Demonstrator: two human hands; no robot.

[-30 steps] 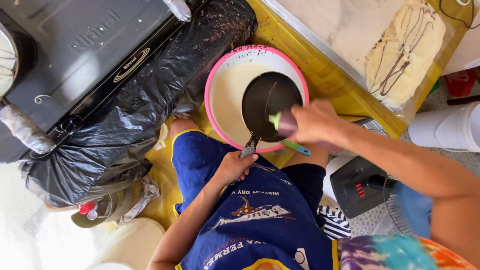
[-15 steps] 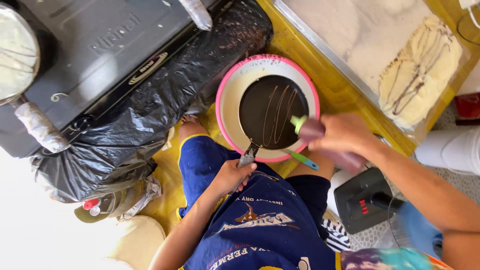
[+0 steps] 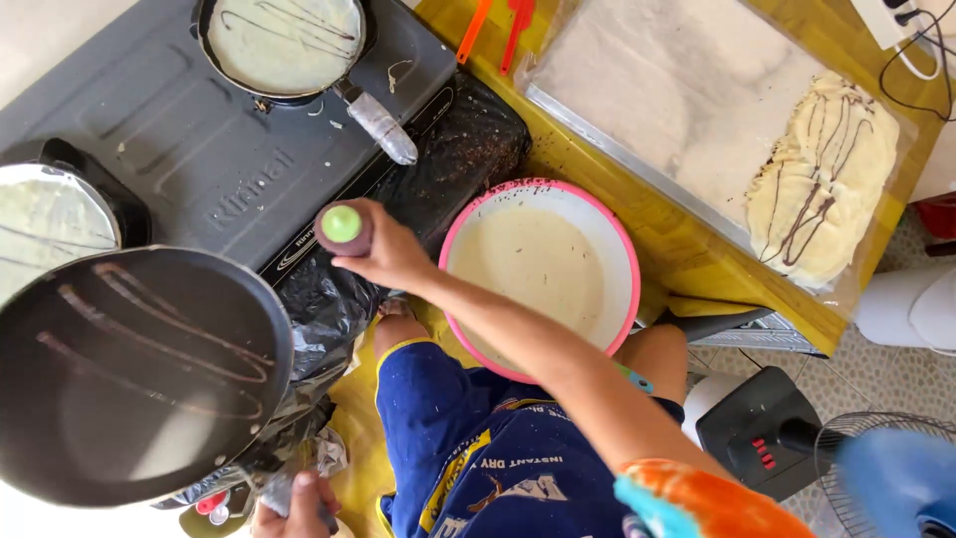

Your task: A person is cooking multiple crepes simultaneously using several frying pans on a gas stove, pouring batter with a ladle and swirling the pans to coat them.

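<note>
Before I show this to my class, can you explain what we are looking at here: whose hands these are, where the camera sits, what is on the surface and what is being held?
The camera is worn on a person's head and looks straight down at their own bare arms and lap. The left hand, at the bottom edge, grips the handle of a dark frying pan streaked with thin brown lines. The right hand holds a squeeze bottle with a green tip, over the edge of a dark gas stove. On that stove sits another pan of pale batter with similar lines. Beside it, on the yellow table, stand a pink-rimmed bowl of batter and a tray with folded crepes.
</note>
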